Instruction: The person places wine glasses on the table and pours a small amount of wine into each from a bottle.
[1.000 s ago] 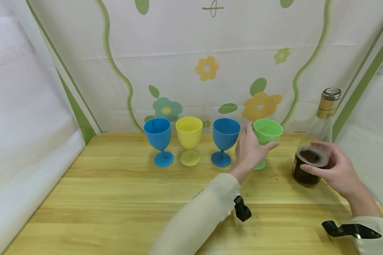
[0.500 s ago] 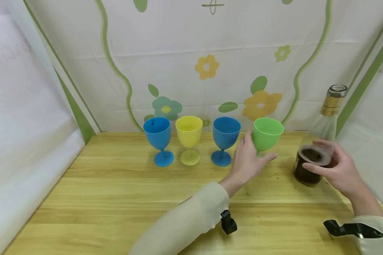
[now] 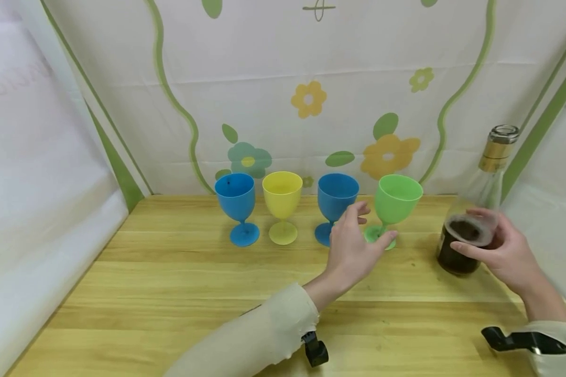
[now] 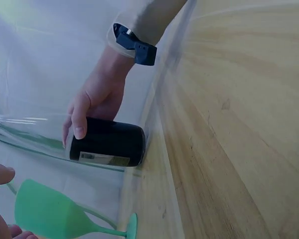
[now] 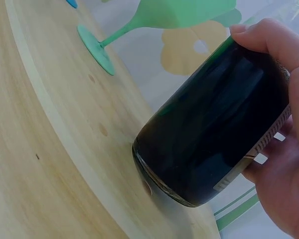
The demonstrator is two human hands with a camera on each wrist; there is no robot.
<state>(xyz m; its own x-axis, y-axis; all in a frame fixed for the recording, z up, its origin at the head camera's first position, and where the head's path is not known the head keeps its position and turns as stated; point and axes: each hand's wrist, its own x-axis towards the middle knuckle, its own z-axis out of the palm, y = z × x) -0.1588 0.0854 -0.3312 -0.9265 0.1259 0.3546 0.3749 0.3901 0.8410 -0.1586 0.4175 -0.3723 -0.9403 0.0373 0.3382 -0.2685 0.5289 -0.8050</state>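
Head view: right hand (image 3: 514, 256) grasps a glass bottle (image 3: 466, 230) at three o'clock, the relaxed left hand (image 3: 351, 250) near a stemmed, perhaps plastic green goblet (image 3: 397, 201).

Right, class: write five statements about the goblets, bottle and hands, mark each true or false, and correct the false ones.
1. The right hand holds the bottle. True.
2. The bottle is full. False: dark liquid fills only its lower part.
3. The yellow goblet stands between two blue goblets. True.
4. The left hand is close to the green goblet. True.
5. The green goblet is farther from the bottle than the yellow goblet. False: it is nearer.
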